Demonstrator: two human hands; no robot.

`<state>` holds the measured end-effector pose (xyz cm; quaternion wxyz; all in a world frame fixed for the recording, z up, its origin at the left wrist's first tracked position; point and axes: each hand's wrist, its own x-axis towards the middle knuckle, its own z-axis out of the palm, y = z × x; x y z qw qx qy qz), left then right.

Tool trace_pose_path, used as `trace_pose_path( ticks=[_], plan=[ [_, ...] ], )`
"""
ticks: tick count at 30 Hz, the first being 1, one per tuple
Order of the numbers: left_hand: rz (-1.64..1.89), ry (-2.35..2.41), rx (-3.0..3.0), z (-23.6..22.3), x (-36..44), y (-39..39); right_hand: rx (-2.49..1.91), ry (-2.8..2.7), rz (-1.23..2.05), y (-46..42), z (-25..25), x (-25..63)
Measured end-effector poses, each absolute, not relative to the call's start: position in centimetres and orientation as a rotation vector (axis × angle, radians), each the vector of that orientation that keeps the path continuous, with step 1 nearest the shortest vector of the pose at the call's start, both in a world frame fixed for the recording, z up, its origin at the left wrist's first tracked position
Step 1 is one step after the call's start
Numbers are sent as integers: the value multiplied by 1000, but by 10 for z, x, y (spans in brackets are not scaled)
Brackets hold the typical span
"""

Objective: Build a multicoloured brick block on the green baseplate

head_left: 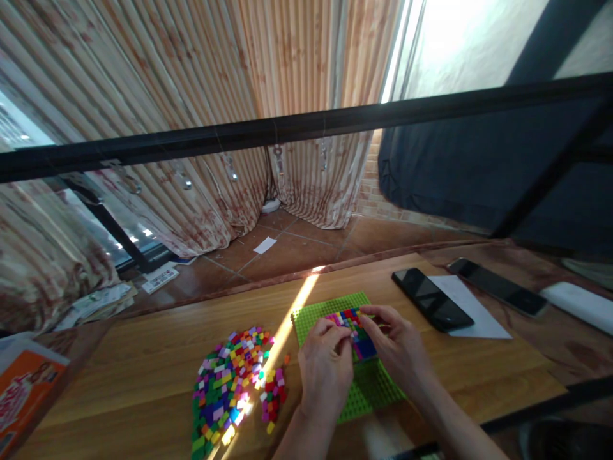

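Note:
A green studded baseplate (311,314) lies on the wooden table, with a block of multicoloured small building bricks (364,349) built up on its middle. Over the left part of these bricks is my left hand (326,367), thumb and fingertips pinched together; whatever they grip is too small or hidden to make out. My right hand (401,350) rests at the bricks' right edge, its fingers bent and drawn together against them. Whether a loose brick sits between those fingers is hidden. To the left a large pile of loose bricks (230,377) spreads over the table.
A smaller cluster of bricks (272,396) lies between the pile and my left hand. At the right are a black phone (433,299), a white paper (483,316) and a second phone (498,286). A dark rail (306,128) crosses beyond the table. An orange package (29,396) is at far left.

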<state>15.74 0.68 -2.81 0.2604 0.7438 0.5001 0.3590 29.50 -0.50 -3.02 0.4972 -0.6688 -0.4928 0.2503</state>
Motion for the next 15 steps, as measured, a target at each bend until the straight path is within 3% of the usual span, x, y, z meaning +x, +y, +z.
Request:
trace_pose_path(
  ticks=[15],
  plan=[
    [1006, 1410, 1982, -32, 161, 5, -1653, -1185, 710, -3, -40, 294]
  ],
)
